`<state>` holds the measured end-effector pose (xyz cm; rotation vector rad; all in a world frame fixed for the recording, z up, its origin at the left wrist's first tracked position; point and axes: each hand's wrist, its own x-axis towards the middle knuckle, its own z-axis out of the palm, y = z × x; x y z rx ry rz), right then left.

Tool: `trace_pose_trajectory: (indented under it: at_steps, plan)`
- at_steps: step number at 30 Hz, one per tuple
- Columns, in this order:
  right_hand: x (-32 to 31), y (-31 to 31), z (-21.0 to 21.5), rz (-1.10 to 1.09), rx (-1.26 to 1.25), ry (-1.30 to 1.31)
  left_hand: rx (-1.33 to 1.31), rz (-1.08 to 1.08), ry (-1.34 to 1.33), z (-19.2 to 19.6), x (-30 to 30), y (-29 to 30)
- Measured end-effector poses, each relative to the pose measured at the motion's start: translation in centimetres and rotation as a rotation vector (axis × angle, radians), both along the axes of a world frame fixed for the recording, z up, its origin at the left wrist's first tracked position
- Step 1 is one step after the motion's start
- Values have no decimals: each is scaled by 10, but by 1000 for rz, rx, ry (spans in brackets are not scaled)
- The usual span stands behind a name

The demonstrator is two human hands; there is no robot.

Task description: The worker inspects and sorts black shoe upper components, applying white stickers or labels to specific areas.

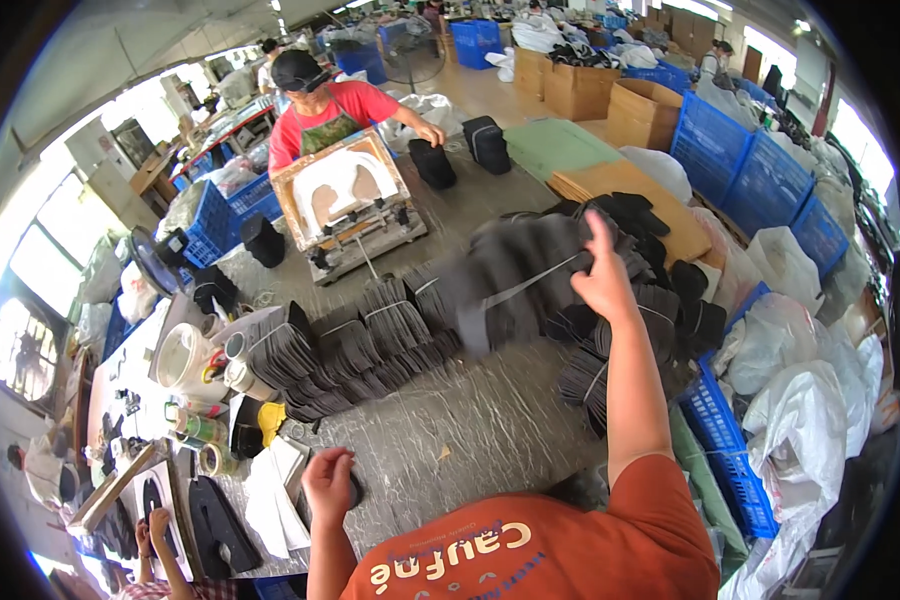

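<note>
A factory workshop: bundled dark insoles point(370, 345) crowd the tabletop point(470, 430), blue crates point(760, 175) (at two o'clock), cardboard boxes point(610, 95) beyond.

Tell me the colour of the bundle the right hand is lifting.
Dark grey to black, motion-blurred, with a pale band across the bundle gripped by the right hand; the head view shows it.

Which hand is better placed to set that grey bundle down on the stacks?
Right. The right hand is raised over the rows of stacked dark insoles, gripping the blurred grey bundle. The left hand rests low on a dark piece at the table's near edge.
</note>
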<state>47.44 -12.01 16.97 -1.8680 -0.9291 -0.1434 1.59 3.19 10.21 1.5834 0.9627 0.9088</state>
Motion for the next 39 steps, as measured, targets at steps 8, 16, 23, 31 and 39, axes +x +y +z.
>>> trace_pose_trajectory:
  at_steps: [8,16,23,31,39]
  plan:
    - [-133,74,-63,879,-724,-238,468,-496,508,17,118,-38]
    - [-156,64,-158,908,-648,274,-344,-725,771,-38,103,-29]
    - [-177,53,-128,940,-799,206,-1027,-376,-497,-76,88,16]
    - [-169,17,-133,764,-819,445,-1519,-59,-796,-144,-16,7]
    - [-230,-4,-84,602,-737,-248,-1630,-23,-453,-147,-21,-36]
